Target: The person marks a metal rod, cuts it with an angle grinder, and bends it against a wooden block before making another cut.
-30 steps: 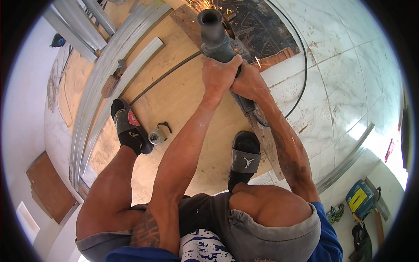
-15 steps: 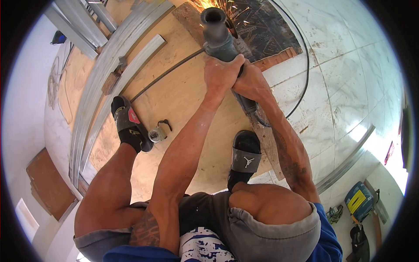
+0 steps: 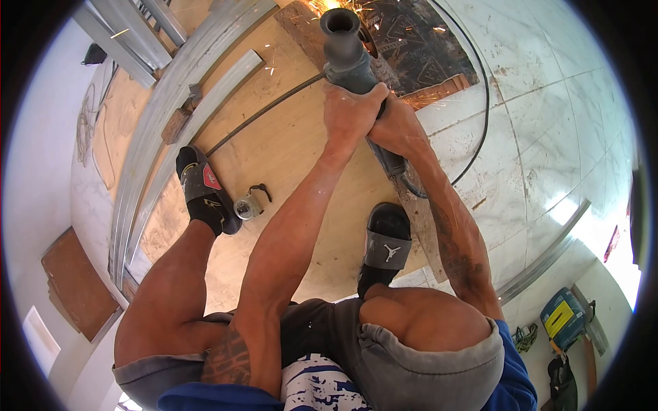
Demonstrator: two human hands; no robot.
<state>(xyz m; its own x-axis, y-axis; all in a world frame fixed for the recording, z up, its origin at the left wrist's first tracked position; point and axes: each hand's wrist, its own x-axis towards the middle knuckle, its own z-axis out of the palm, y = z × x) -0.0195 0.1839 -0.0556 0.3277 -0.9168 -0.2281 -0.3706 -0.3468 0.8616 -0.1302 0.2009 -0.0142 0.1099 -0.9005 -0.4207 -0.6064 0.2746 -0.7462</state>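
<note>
Both my hands are closed around a dark angle grinder [image 3: 356,77] at the top of the head view. My left hand [image 3: 351,113] wraps the body just below the flared end that points toward me. My right hand [image 3: 399,129] grips farther back, against my left. Part of the disc [image 3: 369,42] shows beyond the tool. Bright sparks [image 3: 336,4] fly at the top edge; the cutting point is hidden behind the grinder. A dark, thin bar [image 3: 267,111] runs from near the grinder toward my left foot.
Feet in slide sandals [image 3: 388,236] rest on a plywood sheet [image 3: 301,253]. Long metal channels [image 3: 154,113] lie at left, with a small wooden block [image 3: 177,126]. A black cord [image 3: 487,96] loops over the tiles at right. A small clear-and-white object [image 3: 248,205] sits between my feet.
The spray of sparks has changed shape, with stray sparks now left and right of the grinder. The view has shifted slightly; both hands keep their grip.
</note>
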